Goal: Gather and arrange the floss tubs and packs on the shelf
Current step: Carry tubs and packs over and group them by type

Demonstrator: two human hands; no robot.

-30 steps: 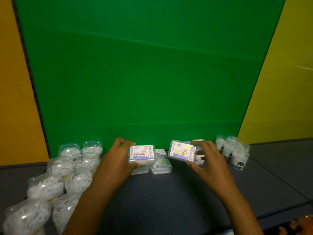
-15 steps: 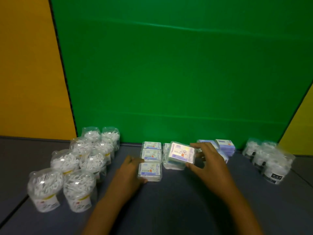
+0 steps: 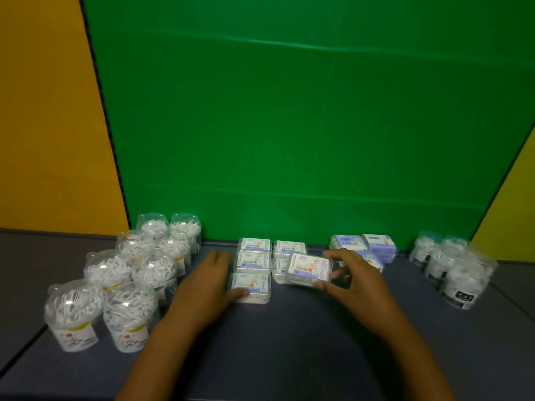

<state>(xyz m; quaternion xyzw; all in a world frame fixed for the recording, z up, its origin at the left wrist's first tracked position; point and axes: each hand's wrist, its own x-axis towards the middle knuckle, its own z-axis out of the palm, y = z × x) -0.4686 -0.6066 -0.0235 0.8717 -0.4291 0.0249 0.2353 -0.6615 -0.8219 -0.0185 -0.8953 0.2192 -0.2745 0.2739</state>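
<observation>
Now my left hand (image 3: 207, 280) has set its floss pack (image 3: 251, 286) down on the shelf (image 3: 289, 342) as the nearest of a column of three, where a second ago it was held up off the surface; the thumb is pressed on the pack's near edge, fingers lying alongside. My right hand (image 3: 346, 277) still pinches the other pack (image 3: 309, 269), tilted, just over the second column. I judge that pack goes down next at the front of that column. Blur makes it hard to say whether it already touches the pack beneath. Tubs (image 3: 115, 287) stand grouped at left.
</observation>
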